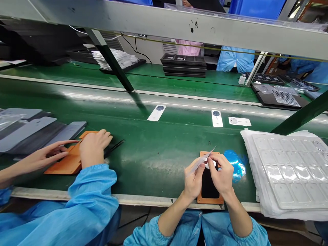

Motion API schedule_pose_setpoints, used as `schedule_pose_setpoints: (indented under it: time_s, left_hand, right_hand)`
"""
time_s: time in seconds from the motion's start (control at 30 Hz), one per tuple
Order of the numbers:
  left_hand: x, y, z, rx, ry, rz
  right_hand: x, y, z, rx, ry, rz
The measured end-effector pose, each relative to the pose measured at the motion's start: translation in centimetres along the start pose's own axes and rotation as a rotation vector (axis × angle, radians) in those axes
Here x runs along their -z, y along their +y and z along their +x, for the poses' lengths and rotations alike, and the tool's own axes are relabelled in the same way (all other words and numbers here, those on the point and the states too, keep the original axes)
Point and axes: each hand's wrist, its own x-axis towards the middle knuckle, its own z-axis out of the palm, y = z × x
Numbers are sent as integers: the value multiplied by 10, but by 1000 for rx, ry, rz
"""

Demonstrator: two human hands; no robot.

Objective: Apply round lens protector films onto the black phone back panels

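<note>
Over an orange frame [210, 201] with a black inset [208, 186], my left hand [194, 177] pinches a thin translucent sheet [199, 163], which is tilted upward. My right hand [222, 171] is closed close beside it, its fingertips at a small white piece [210, 163] near the sheet's edge. Both hands hang above the upper part of the frame and partly hide it. Just right of my right hand lies a shiny blue film [235, 165] on the green surface.
A co-worker's hands [93, 147] work at an orange piece [64, 165] on the left, near stacked grey plates [28, 133]. White cards [156, 112] lie ahead. A clear compartment tray [289, 171] sits right. A metal beam [164, 24] and slanted green posts [112, 65] cross above.
</note>
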Motion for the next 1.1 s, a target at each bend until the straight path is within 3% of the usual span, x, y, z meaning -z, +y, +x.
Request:
schedule_pose_setpoints:
  time_s: [0.4,0.6,0.7,0.8,0.93,1.0,1.1]
  left_hand:
    - [0,5,1,-26,-20,85]
    - [3,2,1,-263,-92,273]
    - [4,1,-1,-309,-154,325]
    - [2,2,0,-179,-152,282]
    - [4,1,12,251,32,-69]
    - [11,1,21,406,116,-310]
    - [27,5,31,481,151,-485]
  right_hand:
    - [0,-1,0,-16,-17,18]
    - [-2,-1,0,-30,1,-34]
    - [-3,0,0,-15,0,-99]
    - [-7,3,2,-15,-6,-166]
    - [-2,22,12,-109,-30,-237]
    - [16,42,19,-246,-52,-327]
    - [59,78,23,-461,-182,-580]
